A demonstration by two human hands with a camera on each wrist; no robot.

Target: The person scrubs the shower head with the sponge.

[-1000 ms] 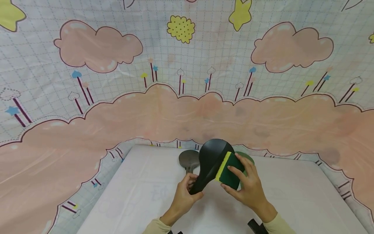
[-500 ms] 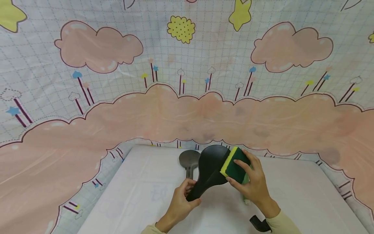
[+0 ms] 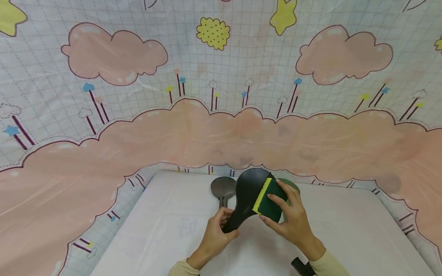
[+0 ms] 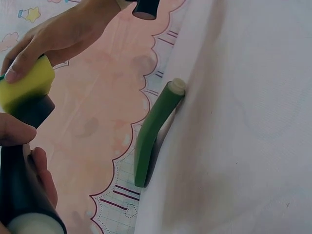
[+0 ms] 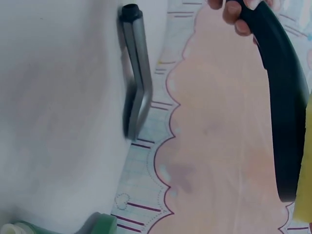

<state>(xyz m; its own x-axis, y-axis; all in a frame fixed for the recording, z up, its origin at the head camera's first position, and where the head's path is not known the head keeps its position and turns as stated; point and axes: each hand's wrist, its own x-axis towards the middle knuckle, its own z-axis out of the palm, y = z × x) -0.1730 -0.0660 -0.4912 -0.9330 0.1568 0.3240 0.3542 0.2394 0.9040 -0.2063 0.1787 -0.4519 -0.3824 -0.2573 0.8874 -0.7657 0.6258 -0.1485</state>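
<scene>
In the head view my left hand [image 3: 215, 237] grips the handle of a black rice paddle [image 3: 249, 188], its broad head tilted up and away over the white table. My right hand [image 3: 293, 218] pinches a scouring sponge [image 3: 272, 201] between thumb and fingers. The sponge's dark green pad faces me, and its yellow side lies against the right part of the paddle's head. From the left wrist, the yellow foam [image 4: 29, 87] shows at the paddle, beyond my left thumb. The right wrist view catches the paddle [image 5: 285, 112] edge-on beside the sponge.
A grey paddle [image 3: 222, 187] lies at the back of the table, left of the black one. Behind my right hand is a green paddle [image 3: 291, 185], partly hidden. Patterned cloth [image 3: 214, 142] hangs beyond the table's far edge. A black wrist mount [image 3: 302, 266] sits by the right sleeve.
The sponge slid right and up toward the paddle's edge by half a second ago, then came back left and down. The paddle dipped slightly and rose again. Both grips stayed the same.
</scene>
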